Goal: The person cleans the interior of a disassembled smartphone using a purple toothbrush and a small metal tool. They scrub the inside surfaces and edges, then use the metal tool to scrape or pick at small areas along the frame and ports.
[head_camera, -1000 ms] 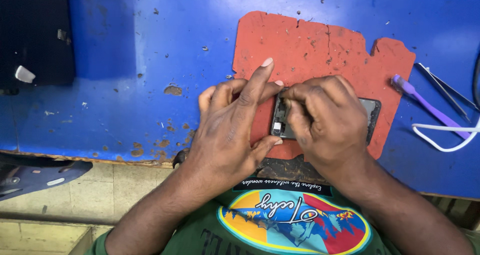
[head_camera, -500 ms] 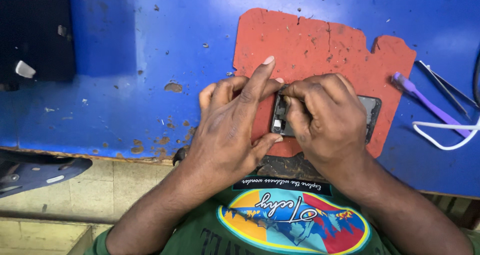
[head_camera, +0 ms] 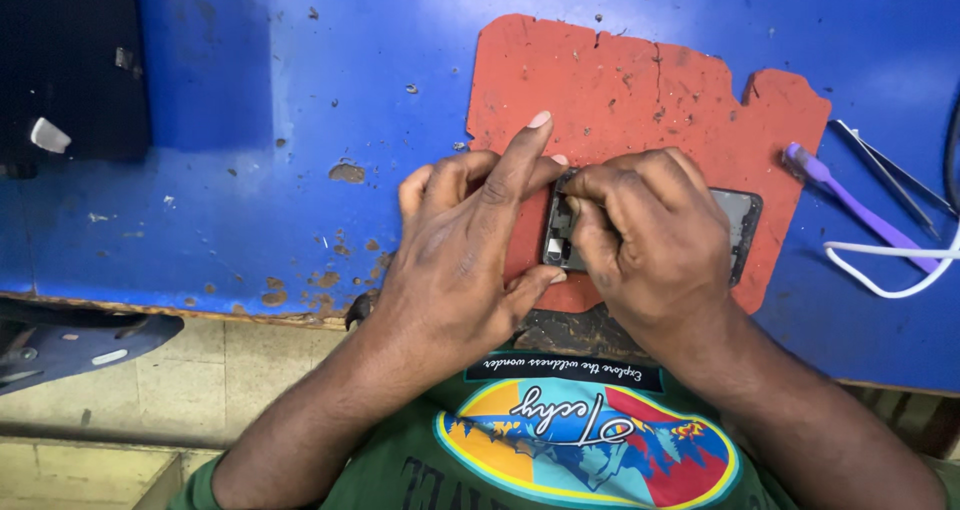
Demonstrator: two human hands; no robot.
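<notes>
The left hand [head_camera: 455,255] is pinching the near edge of an opened phone [head_camera: 740,232], index finger lifting free. Just right, the right hand's [head_camera: 660,240] grip is clamping its innards on the red mat [head_camera: 640,85]. Small parts could pop loose if pressure slips on the blue desk [head_camera: 250,170].

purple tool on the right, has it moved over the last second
No. The purple tool lies in the same spot on the blue table, just right of the red mat and beside the white cable.
</notes>
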